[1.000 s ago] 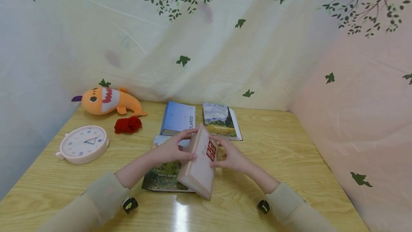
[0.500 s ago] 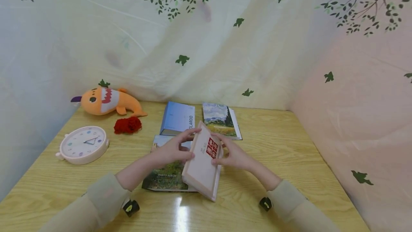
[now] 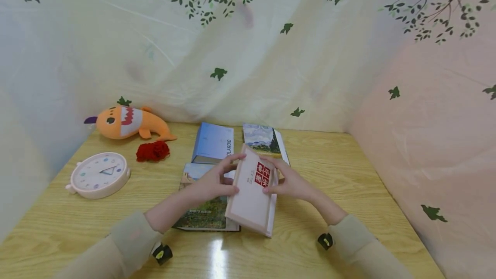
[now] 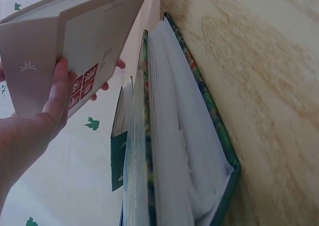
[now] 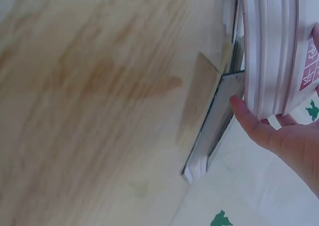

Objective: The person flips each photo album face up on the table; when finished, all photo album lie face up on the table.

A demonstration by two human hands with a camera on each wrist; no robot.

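Both hands hold a pale pink book (image 3: 252,201) with a red block of white characters on its cover. It is tilted above the table, overlapping the right edge of a photo album (image 3: 205,218) in the head view. My left hand (image 3: 213,183) grips the spine side, thumb on the cover, as the left wrist view shows at the spine (image 4: 32,61). My right hand (image 3: 290,182) grips the opposite edge, with its thumb beside the red block. The page edges (image 5: 271,52) face the right wrist camera, and fingers reach under the book.
Behind the held book lie a blue album (image 3: 214,141) and a book with a landscape painting cover (image 3: 259,139). To the left are an orange plush shark (image 3: 149,122), a red crocheted bundle (image 3: 153,151) and a pink clock (image 3: 100,175) on the wooden table (image 3: 329,162).
The book has shifted right and turned so its front cover faces the head camera more fully. Both hands have moved slightly right with it, keeping their grip.
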